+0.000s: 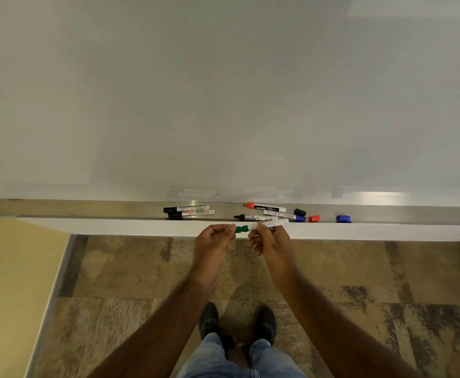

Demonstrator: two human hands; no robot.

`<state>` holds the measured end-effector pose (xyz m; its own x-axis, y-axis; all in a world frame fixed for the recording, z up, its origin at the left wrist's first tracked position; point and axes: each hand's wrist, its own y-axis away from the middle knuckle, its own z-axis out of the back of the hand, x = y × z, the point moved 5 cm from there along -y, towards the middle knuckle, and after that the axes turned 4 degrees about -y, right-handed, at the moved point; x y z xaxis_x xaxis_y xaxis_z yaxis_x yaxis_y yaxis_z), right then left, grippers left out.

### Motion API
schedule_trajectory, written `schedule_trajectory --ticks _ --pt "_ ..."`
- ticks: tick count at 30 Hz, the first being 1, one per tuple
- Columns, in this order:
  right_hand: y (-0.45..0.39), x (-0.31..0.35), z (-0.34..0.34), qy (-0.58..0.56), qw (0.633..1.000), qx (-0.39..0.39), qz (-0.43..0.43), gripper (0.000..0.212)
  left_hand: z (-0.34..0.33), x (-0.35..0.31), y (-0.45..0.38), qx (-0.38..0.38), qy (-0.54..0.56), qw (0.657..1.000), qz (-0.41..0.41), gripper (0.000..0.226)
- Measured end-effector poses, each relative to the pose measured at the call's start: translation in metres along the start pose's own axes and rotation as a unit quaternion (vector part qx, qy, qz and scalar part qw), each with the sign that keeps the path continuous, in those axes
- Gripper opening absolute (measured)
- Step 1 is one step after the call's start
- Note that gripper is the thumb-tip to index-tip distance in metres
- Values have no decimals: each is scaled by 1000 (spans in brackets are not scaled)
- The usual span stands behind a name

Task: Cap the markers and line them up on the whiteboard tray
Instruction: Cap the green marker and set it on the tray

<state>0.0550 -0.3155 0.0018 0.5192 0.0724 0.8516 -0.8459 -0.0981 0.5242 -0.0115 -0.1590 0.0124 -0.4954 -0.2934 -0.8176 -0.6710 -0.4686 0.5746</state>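
Observation:
I hold a green marker (267, 225) level in front of the metal whiteboard tray (87, 210). My right hand (271, 238) grips its white barrel. My left hand (215, 237) pinches the green cap (242, 229) at the marker's left end. On the tray lie two black-capped markers (189, 210) side by side at the left. An orange-tipped marker (264, 207), an uncapped black marker (253, 217) and a blue marker (284, 214) lie jumbled at the right. Loose caps sit beyond them: black (299, 212), orange (314, 218), blue (343, 218).
The whiteboard (223, 91) fills the upper view. A white ledge (114, 225) runs below the tray. Patterned carpet (130, 282) lies underneath, a yellow wall (11, 268) at left. My shoes (237, 323) stand close to the board.

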Motion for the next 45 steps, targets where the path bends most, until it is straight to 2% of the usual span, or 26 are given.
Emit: schedule_trajectory --ticks 7,11,14,19,26,32,39,45 --pt "17 0 -5 -41 998 30 -25 27 6 1 3 -25 68 997 28 16" --pt "28 -2 -13 -123 991 52 -32 23 2 -3 13 -7 88 996 6 37" --pt "34 -4 -21 -136 988 67 -38 26 -4 -2 20 8 127 992 -5 54" --pt "38 -4 -28 -136 986 88 -38 27 -5 -2 20 -11 156 988 5 63" --pt "36 -5 -33 -196 974 107 -43 33 -3 -8 13 -19 196 980 5 61" --pt "32 -5 -37 -207 972 102 -47 32 1 -7 2 -14 196 981 12 49" --pt "18 -21 -28 -160 977 104 -95 40 58 -6 -39 -93 200 975 8 40" --pt "10 -39 0 -107 984 84 -115 27 123 -7 -88 -191 183 964 -5 27"
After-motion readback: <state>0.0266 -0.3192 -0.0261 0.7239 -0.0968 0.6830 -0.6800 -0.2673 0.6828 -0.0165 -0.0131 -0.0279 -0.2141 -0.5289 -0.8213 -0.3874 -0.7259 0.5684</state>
